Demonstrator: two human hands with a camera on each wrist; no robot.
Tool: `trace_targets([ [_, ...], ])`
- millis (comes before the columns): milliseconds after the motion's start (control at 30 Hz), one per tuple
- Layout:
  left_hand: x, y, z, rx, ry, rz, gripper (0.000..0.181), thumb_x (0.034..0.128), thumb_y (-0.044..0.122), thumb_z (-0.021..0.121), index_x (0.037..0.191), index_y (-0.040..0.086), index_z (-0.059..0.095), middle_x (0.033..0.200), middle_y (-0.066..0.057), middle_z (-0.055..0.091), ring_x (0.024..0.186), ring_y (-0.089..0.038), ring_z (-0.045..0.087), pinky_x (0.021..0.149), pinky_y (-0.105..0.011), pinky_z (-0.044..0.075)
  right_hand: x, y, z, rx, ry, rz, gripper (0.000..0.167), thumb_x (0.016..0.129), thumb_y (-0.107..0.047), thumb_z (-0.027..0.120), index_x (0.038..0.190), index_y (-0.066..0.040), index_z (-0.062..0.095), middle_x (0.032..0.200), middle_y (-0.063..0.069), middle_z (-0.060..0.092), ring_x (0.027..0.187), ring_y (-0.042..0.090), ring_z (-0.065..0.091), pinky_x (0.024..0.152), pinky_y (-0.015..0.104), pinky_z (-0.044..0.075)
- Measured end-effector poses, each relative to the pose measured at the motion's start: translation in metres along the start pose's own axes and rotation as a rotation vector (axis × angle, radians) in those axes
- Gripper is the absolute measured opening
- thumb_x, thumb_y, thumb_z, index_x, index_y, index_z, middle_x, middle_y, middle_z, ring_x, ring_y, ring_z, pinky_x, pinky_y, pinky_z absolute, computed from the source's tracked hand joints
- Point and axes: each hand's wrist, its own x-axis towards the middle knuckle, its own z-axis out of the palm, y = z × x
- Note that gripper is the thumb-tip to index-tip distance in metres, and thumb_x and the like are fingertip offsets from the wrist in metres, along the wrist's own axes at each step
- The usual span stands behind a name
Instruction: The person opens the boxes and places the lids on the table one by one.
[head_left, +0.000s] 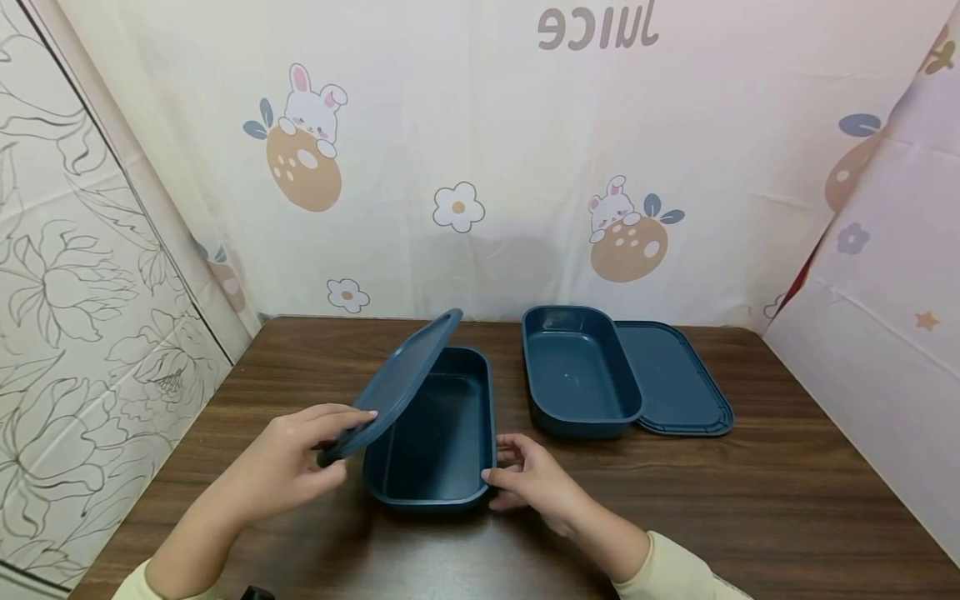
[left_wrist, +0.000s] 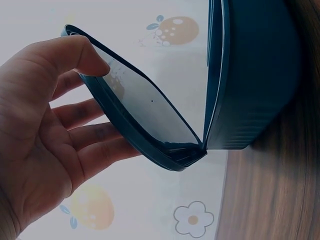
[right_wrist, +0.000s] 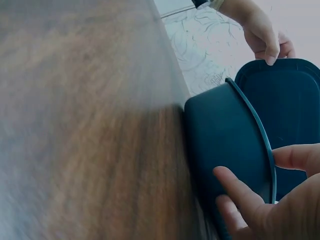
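Observation:
A dark blue rectangular box (head_left: 431,450) stands on the table with its inside showing. My left hand (head_left: 292,454) grips the near left part of its matching lid (head_left: 408,367), thumb on one face and fingers on the other. Tilted up over the box's left side, the lid leans with its far end near the box's back rim; in the left wrist view the lid (left_wrist: 137,107) meets the box (left_wrist: 255,75) at one corner. My right hand (head_left: 536,483) pinches the box's right wall near the front, its thumb at the rim and fingers outside.
A second dark blue box (head_left: 577,375) stands uncovered at the back right of the wooden table (head_left: 712,500). Its flat lid (head_left: 675,375) lies beside it, partly hidden behind the box. A printed curtain (head_left: 465,125) hangs behind the table's back edge.

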Motion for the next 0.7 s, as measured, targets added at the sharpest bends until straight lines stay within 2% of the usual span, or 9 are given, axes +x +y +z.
trace_targets([
  [133,-0.001,-0.0003,-0.0016,-0.013,-0.002,-0.018,0.057,0.0726,-0.011,0.066,0.125,0.012,0.065,0.112,-0.003,0.065,0.072,-0.007,0.056,0.044,-0.01,0.041,0.0012,0.0028,0.003,0.062,0.003,0.032,0.062,0.09,-0.003,0.063,0.141,0.012,0.03,0.13,0.03,0.041,0.094,0.026,0.058,0.072,0.046,0.059],
  [367,-0.0022,-0.0014,-0.0051,-0.032,0.018,-0.006,0.057,0.072,-0.013,0.068,0.124,0.009,0.066,0.112,-0.006,0.065,0.076,-0.009,0.057,0.046,-0.012,0.043,0.0022,0.0058,0.0063,0.131,0.043,0.041,0.061,0.092,-0.002,0.061,0.141,0.01,0.028,0.133,0.032,0.036,0.109,0.033,0.053,0.071,0.05,0.058],
  [500,-0.004,-0.0029,-0.0062,-0.041,0.035,0.004,0.057,0.0707,-0.014,0.07,0.124,0.008,0.067,0.112,-0.008,0.065,0.074,-0.009,0.058,0.046,-0.013,0.044,0.0028,0.0058,0.0077,0.151,0.074,0.034,0.054,0.092,0.0,0.061,0.135,0.01,0.031,0.125,0.029,0.041,0.102,0.029,0.054,0.071,0.049,0.058],
  [700,-0.0073,-0.0082,-0.0076,-0.046,0.105,0.067,0.058,0.065,-0.018,0.071,0.119,0.004,0.069,0.108,-0.01,0.067,0.075,-0.01,0.06,0.056,-0.013,0.047,0.0034,0.004,0.0105,0.161,0.099,0.022,0.046,0.091,0.0,0.06,0.129,0.01,0.035,0.112,0.021,0.048,0.092,0.024,0.058,0.07,0.048,0.058],
])
